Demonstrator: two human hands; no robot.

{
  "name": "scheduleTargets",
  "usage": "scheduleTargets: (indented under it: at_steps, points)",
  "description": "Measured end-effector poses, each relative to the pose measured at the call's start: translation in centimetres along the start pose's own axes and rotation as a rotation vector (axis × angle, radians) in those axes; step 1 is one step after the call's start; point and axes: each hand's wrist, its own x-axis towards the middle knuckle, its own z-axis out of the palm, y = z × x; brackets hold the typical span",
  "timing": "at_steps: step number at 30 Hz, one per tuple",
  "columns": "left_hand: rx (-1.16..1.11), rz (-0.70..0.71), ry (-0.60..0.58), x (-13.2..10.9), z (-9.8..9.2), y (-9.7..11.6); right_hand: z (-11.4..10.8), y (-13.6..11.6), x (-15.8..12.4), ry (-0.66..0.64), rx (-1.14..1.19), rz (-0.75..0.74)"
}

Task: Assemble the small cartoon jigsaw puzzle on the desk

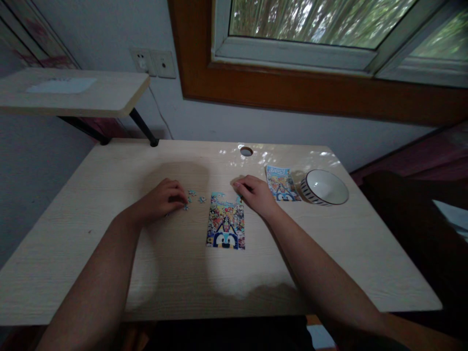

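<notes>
A jigsaw puzzle [225, 222] lies on the table in front of me, with a blue cartoon dog's face at its bottom and a ragged gap along its top edge. Several loose puzzle pieces [192, 193], pale blue, are scattered to its left. My left hand [166, 197] is closed at these pieces, fingers curled; whatever its fingertips hold is hidden. Just beyond the puzzle's upper right corner, my right hand [256, 192] rests near the tabletop with thumb and fingers pinched together. I cannot make out anything between them.
A printed picture sheet [281, 184] matching the puzzle lies behind my right hand, beside a white bowl [324, 187] with a striped outside. A cable hole [246, 151] opens near the table's back edge. A raised shelf [109, 95] stands at the back left, below wall sockets [153, 63].
</notes>
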Motion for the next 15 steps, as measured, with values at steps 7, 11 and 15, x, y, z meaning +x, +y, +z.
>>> scheduleTargets:
  at_steps: [7,11,15]
  points:
    - [-0.026,-0.008,-0.006,0.34,0.38,0.96,0.01,0.10,-0.03,-0.004,-0.003,-0.008]
    - [-0.023,0.010,0.001,0.29,0.45,0.85,-0.03,0.08,0.00,-0.013,-0.017,-0.009]
    - [-0.030,0.022,-0.009,0.04,0.11,0.49,-0.09,-0.05,0.01,-0.012,-0.019,-0.012]
